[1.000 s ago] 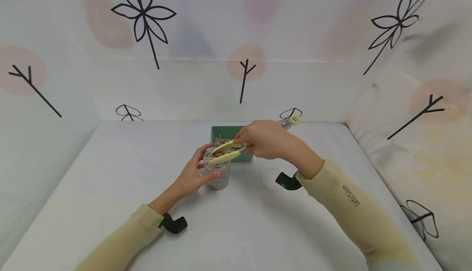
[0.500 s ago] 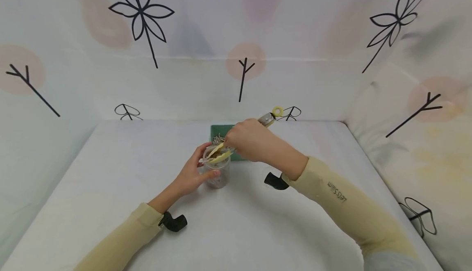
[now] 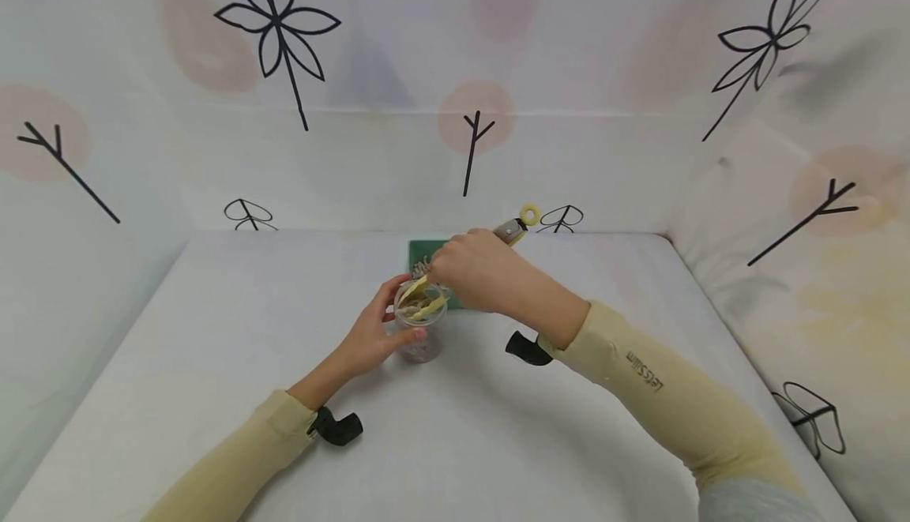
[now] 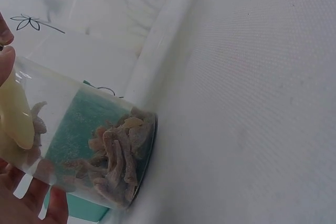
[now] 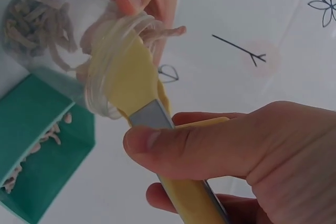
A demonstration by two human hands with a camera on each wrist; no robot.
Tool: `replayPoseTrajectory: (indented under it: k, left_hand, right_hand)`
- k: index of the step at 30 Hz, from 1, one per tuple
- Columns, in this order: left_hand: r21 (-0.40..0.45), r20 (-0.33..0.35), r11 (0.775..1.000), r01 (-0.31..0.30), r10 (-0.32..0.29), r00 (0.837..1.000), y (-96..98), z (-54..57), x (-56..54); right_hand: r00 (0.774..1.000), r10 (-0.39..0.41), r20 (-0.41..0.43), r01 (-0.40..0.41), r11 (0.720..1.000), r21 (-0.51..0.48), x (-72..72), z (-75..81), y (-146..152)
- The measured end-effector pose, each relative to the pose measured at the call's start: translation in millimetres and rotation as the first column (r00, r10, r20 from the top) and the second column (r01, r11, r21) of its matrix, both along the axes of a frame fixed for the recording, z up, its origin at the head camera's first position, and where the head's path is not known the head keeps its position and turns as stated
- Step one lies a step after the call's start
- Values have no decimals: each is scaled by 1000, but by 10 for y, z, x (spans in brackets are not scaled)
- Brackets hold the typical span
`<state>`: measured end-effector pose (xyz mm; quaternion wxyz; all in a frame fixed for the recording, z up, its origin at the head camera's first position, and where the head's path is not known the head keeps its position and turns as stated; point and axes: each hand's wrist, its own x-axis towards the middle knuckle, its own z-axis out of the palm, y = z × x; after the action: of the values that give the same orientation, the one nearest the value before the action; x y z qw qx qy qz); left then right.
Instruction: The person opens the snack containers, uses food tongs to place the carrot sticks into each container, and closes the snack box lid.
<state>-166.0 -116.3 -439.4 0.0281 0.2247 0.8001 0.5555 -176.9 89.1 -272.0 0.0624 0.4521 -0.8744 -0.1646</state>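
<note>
A clear jar [image 3: 421,344] stands on the table, gripped round its side by my left hand [image 3: 370,339]. Pale brown, dried-looking strips [image 4: 118,156] lie piled at its bottom. My right hand [image 3: 486,273] holds a pair of tongs [image 3: 510,230] with a metal body and pale yellow tips. Those tips [image 5: 134,74] are inside the jar's mouth, spread apart in the head view. At the rim in the right wrist view, one strip [image 5: 170,31] pokes out beside the tips. My right hand hides part of the tongs in the head view.
Right behind the jar is a green box [image 3: 419,249], partly covered by my right hand, with more of the same strips [image 5: 50,136] in it. The white table [image 3: 455,443] meets a patterned cloth backdrop [image 3: 370,167] at the back.
My right hand has moved left and turned, bringing the tongs' tips from over the jar's rim down into its mouth. My left hand keeps its hold on the jar.
</note>
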Motion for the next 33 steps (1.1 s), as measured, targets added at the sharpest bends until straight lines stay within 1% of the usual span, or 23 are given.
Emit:
replayPoseTrajectory:
  k: [5, 9, 13, 17, 21, 24, 27, 30, 33]
  left_hand:
    - [-6, -18, 1000, 11, -11, 1000, 11, 9, -5]
    - [-11, -27, 1000, 18, -18, 999, 2, 4, -9]
    - [-7, -34, 1000, 23, -23, 999, -9, -2, -14]
    - [-6, -62, 999, 35, -36, 997, -10, 2, -14]
    - [-23, -84, 999, 40, -42, 996, -3, 2, -18]
    - [-26, -78, 999, 31, -33, 996, -14, 0, -16]
    - [-10, -68, 999, 33, -33, 997, -25, -3, -12]
    - [-6, -73, 999, 39, -39, 997, -29, -10, -11]
    - [-10, -73, 999, 33, -34, 997, -23, -10, -16]
  right_hand:
    - [1000, -8, 11, 8, 1000, -7, 19, 23, 9]
    - [1000, 3, 27, -1, 999, -49, 36, 48, 28]
    - [999, 31, 33, -27, 995, -96, 31, 62, 66]
    - [998, 36, 54, -30, 993, -115, 22, 68, 105]
    - [997, 36, 67, -29, 993, -112, 19, 73, 142]
    - [997, 44, 57, -38, 994, -100, 15, 87, 171]
    - [997, 37, 60, -31, 995, -96, 10, 121, 219]
    - [995, 15, 102, -2, 993, -120, 3, 158, 293]
    - [985, -5, 175, 38, 982, -184, -11, 189, 399]
